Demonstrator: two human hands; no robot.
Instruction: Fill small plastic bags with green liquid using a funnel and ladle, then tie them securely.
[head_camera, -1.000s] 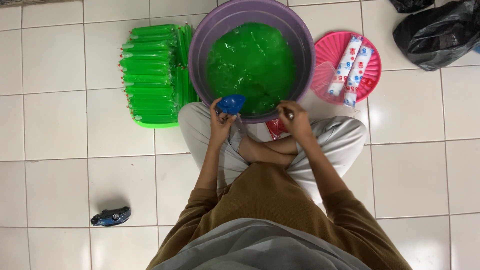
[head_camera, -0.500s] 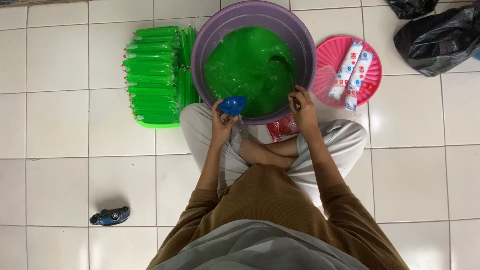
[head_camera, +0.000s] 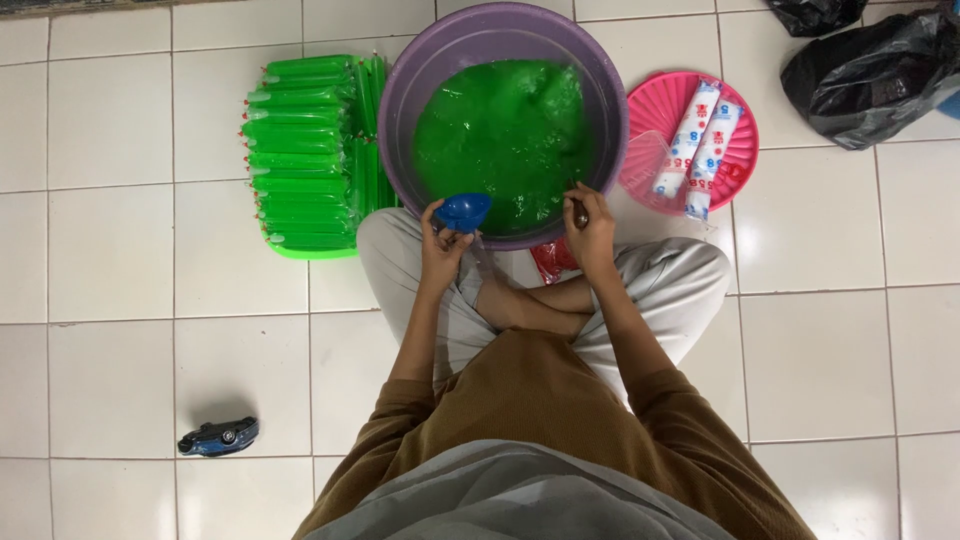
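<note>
I sit cross-legged on a white tiled floor before a purple basin (head_camera: 400, 100) filled with bright green liquid (head_camera: 505, 130). My left hand (head_camera: 440, 245) holds a small blue funnel (head_camera: 464, 211) at the basin's near rim, with a thin clear bag hanging under it. My right hand (head_camera: 592, 228) grips a dark handle (head_camera: 579, 213) at the near rim, to the right of the funnel. What is on the end of the handle is hidden.
Rows of filled green tube bags (head_camera: 300, 150) lie on a green tray left of the basin. A pink tray (head_camera: 655, 105) with two white rolls (head_camera: 700, 140) sits right of it. Black plastic bags (head_camera: 870, 70) lie far right. A small blue toy car (head_camera: 218, 437) lies near left.
My right hand moved from my lap up to the basin's near rim and closed on the dark handle. The left hand stayed at the rim with the blue funnel.
</note>
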